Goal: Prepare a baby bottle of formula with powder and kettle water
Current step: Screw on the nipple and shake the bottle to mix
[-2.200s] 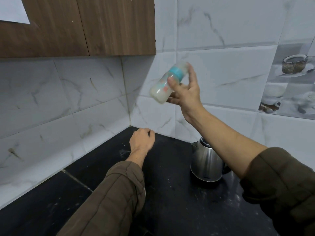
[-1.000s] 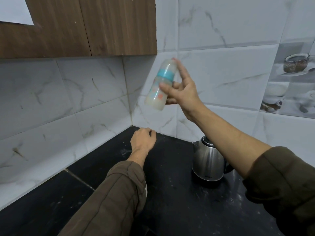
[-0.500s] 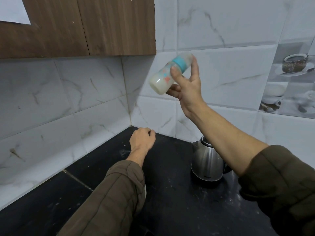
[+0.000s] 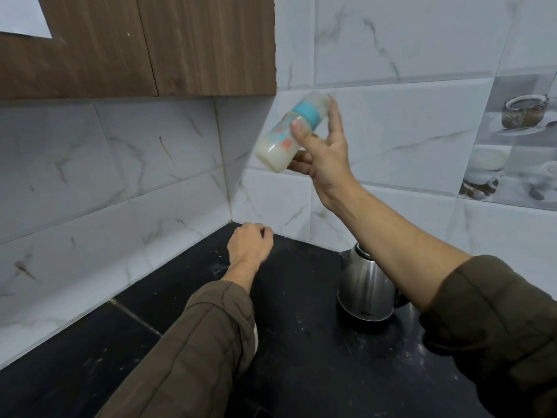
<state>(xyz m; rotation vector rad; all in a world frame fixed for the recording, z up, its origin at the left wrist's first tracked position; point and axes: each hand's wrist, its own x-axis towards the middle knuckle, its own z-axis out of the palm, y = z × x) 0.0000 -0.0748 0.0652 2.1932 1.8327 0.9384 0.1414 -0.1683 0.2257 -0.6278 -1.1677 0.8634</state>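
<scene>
Marble-veined tiles behind right hand (image 4: 327, 158) gripping cylindrical, milky bottle (image 4: 287, 137).

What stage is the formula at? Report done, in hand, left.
Done: baby bottle holds milky liquid, blue collar on; kettle stands on the counter. In hand: right hand grips the bottle, tilted and blurred, likely mixing. Left: probably finishing the mix, setting it down.

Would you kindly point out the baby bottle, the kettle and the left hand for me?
baby bottle (image 4: 275, 146): head view, on its milky lower body.
kettle (image 4: 364, 291): head view, on its steel side.
left hand (image 4: 248, 245): head view, on the back of the hand.
</scene>
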